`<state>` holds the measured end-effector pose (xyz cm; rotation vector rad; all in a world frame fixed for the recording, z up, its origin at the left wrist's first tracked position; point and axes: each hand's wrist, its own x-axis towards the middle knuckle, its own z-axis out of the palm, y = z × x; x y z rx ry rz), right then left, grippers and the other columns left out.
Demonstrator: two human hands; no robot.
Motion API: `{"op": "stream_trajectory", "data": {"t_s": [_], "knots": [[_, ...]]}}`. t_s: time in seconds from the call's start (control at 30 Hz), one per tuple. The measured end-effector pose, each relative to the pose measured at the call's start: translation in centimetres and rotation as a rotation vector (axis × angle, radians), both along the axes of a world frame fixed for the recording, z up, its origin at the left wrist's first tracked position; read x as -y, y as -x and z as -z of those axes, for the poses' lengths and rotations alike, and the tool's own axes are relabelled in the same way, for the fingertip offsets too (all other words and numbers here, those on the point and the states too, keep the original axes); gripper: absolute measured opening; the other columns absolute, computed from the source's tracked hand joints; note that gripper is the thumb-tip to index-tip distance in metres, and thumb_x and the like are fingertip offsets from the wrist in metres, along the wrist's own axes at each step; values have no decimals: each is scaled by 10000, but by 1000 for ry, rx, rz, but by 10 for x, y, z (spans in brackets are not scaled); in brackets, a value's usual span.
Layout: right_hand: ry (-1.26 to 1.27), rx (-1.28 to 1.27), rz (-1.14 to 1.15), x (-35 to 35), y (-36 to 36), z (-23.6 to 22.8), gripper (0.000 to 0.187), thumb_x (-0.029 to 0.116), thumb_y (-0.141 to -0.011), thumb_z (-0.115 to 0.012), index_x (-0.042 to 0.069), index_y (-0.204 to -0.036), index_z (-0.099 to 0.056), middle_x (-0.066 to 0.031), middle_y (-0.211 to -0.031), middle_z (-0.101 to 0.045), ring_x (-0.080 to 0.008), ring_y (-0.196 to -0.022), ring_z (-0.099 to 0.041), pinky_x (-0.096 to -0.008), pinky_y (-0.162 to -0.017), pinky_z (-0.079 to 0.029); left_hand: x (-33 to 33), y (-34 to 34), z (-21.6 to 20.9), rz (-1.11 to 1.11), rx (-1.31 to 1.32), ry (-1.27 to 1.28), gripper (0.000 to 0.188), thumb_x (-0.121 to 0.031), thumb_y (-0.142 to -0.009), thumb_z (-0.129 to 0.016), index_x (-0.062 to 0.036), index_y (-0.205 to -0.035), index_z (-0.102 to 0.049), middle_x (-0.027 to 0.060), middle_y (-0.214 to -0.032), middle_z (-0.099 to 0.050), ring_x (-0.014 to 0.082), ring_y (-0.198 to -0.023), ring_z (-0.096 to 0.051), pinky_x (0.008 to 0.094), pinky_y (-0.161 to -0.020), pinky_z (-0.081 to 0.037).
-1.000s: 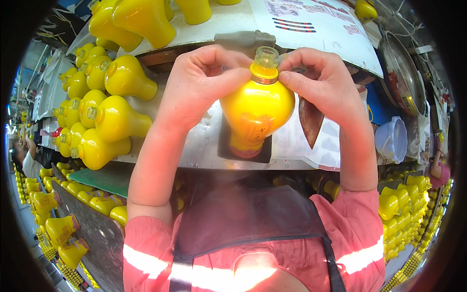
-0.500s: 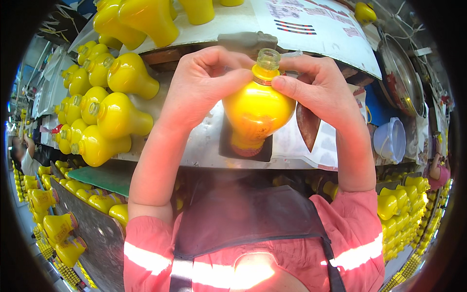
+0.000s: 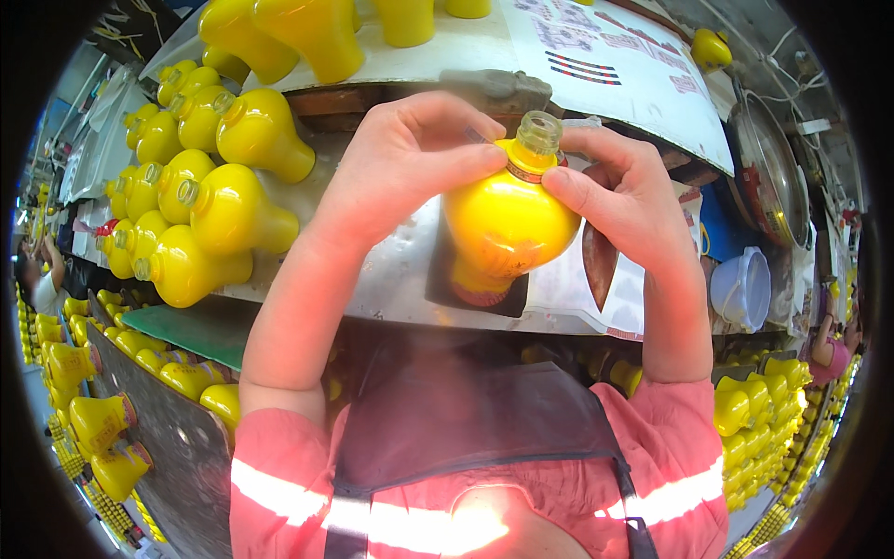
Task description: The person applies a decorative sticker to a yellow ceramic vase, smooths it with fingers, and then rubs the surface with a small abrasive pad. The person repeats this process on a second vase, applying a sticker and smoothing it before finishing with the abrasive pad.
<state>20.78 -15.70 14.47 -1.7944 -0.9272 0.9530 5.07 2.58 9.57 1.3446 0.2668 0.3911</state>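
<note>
A glossy yellow bottle [image 3: 510,219] with a bare clear-glass mouth stands in front of me, tilted, its narrow base near a dark pad [image 3: 447,289]. A thin patterned band [image 3: 523,174] runs round its neck. My left hand [image 3: 410,158] is closed at the left of the neck, thumb and forefinger pinching the free end of a narrow strip [image 3: 479,137]. On the other side my right hand [image 3: 619,182] presses its thumb against the band, fingers curled behind the neck. The far side of the neck is hidden.
Several yellow bottles [image 3: 233,210] lie at the left, more stand at the back. Dark strips [image 3: 584,68] rest on a white sheet [image 3: 643,107]. Beside my right hand is a brown pointed blade-like piece [image 3: 601,265]. A pale bucket [image 3: 742,289] hangs at the right.
The bottle and both hands have shifted slightly right and down in view, along with the bench. A strip end now shows between the left fingers. Both hands stay at the neck.
</note>
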Motion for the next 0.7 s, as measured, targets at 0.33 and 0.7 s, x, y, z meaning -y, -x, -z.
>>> {"op": "stream_trajectory", "data": {"t_s": [0.33,0.7], "knots": [[-11,-71,18,1,8,-5,428,203,-961,-734,-1,-1325,-640,-64,-743,-723,-68,-412,-571,-203,-373,-413,-14,-3,5,94,20,35,180,-122,-898,-795,9,-1018,-769,73,-1026,-768,134,-989,-692,296,-923,-532],[-55,-93,21,4,10,-4,412,168,-962,-731,-11,-1321,-637,-82,-760,-734,-89,-389,-571,-218,-352,-411,-16,-12,1,144,-96,-8,183,-122,-907,-764,21,-1021,-755,67,-1016,-743,125,-966,-669,273,-883,-523]]}}
